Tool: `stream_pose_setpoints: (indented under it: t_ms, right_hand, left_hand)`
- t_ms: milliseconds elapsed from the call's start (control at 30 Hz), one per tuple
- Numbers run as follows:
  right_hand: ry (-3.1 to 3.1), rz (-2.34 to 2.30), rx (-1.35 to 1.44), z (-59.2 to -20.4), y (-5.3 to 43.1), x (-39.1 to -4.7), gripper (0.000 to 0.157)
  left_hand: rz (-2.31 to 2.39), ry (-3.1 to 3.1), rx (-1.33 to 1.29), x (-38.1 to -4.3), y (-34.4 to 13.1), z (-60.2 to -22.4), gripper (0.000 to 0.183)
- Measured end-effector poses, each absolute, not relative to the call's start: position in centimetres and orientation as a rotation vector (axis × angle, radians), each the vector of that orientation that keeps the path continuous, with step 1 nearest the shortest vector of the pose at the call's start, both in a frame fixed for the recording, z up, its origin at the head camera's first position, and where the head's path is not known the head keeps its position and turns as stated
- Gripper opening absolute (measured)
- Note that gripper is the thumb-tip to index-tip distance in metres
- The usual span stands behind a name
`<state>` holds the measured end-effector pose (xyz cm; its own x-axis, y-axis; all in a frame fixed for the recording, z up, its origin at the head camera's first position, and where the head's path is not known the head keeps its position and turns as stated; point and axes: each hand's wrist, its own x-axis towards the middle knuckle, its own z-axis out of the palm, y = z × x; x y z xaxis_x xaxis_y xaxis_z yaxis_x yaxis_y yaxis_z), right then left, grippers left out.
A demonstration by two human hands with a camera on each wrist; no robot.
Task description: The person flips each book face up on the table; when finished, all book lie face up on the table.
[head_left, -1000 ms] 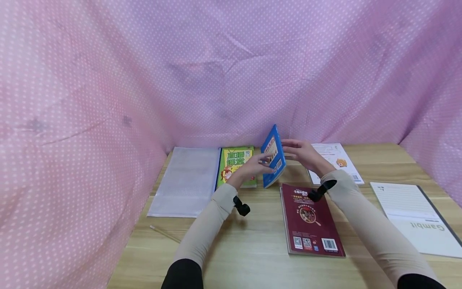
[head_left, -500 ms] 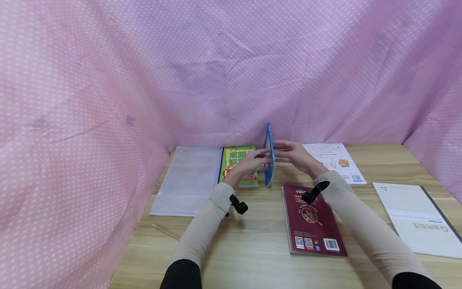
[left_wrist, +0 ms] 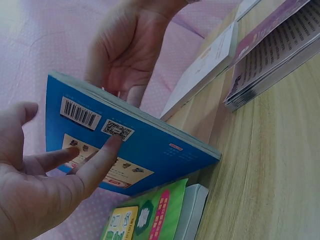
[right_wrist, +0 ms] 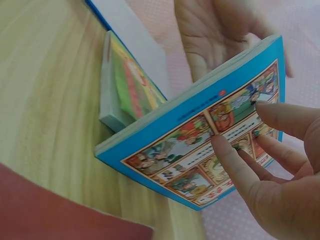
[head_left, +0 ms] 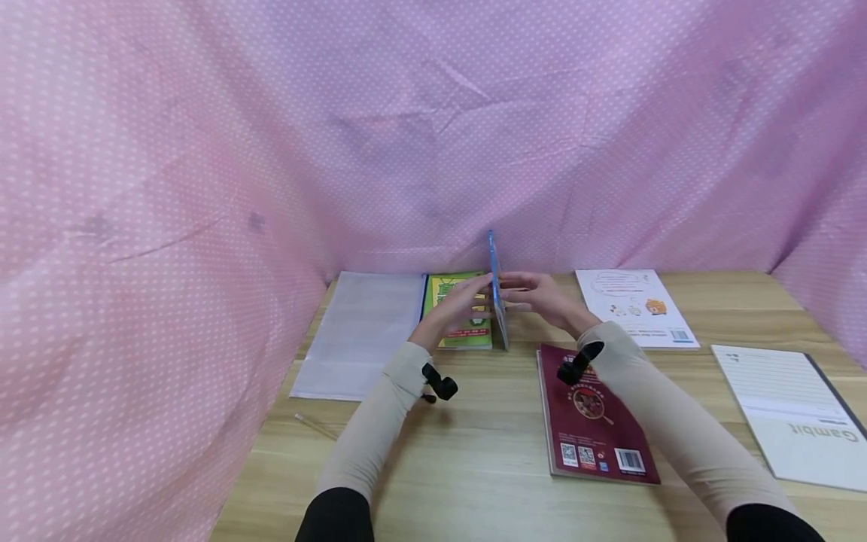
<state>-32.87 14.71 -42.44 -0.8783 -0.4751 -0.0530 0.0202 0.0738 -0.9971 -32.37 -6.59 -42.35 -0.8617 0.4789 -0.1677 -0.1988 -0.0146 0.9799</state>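
A blue book (head_left: 497, 290) stands on its edge near the back of the table, between my two hands. My left hand (head_left: 452, 312) touches the cover with the barcode, its fingers fairly straight, as the left wrist view shows. On the opposite side, the fingertips of my right hand (right_wrist: 285, 185) press against the picture cover (right_wrist: 200, 145). A green book (head_left: 470, 339) lies flat just left of the blue one, partly hidden by my left hand. Beside that green book, further left, lies a pale translucent folder (head_left: 369, 331) with a dark blue edge.
A maroon book (head_left: 596, 429) lies under my right wrist. To the right are a white book (head_left: 630, 309) with small cartoon animals and a notebook (head_left: 792, 414) marked "Gambit". Left of my forearm lies a pencil (head_left: 314, 426). Pink dotted cloth (head_left: 433, 150) hangs behind the table.
The blue book has swung from angled, its cover showing, to nearly edge-on, and shifted slightly left towards the green book. Both hands have moved with it; the right hand now touches its cover.
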Motion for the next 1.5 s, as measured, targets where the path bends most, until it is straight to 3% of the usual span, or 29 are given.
stream_pose_setpoints:
  t_ms: [633,1500]
  right_hand:
    - [2.178,-1.63,-0.437,-45.1,13.8,-33.7,0.061]
    - [2.317,-1.409,-0.406,-45.6,15.0,-34.1,0.062]
  left_hand:
    - [2.016,1.775,0.17,-32.4,-8.1,-43.0,0.065]
    - [2.077,1.819,0.112,-32.5,-9.7,-44.3,0.058]
